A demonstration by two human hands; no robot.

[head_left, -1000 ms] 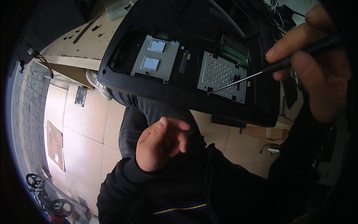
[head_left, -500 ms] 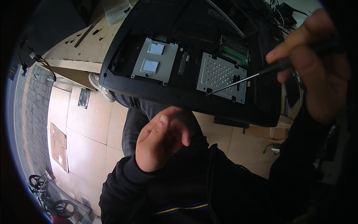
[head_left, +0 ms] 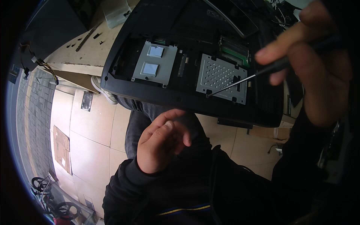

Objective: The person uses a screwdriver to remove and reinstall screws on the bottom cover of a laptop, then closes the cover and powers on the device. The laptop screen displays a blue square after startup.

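A black laptop [head_left: 150, 96] lies with its underside up and its bay covers off. My right hand [head_left: 311, 71] is closed around the dark handle of a screwdriver [head_left: 240, 81], the index finger stretched along it. The slanting shaft reaches down left, its tip at the near left corner of a perforated metal drive bracket [head_left: 221, 71]. Farther left in the laptop sits a plain metal plate [head_left: 161, 60] with two shiny raised squares. My left hand [head_left: 159, 140] is below the laptop's near edge, palm turned inward, fingers loosely bent and apart, nothing visible in it.
A phone-like dark slab [head_left: 234, 17] rests on the laptop's far part. Small dark parts lie on the wooden bench [head_left: 75, 56] at left, near a clear plastic tray [head_left: 116, 13]. Cables [head_left: 279, 17] crowd the far right. Cardboard [head_left: 62, 148] lies on the tiled floor.
The screwdriver tip stays at the bracket's corner. My right hand's index finger and thumb have shifted slightly left along the handle. The left hand is nearly still.
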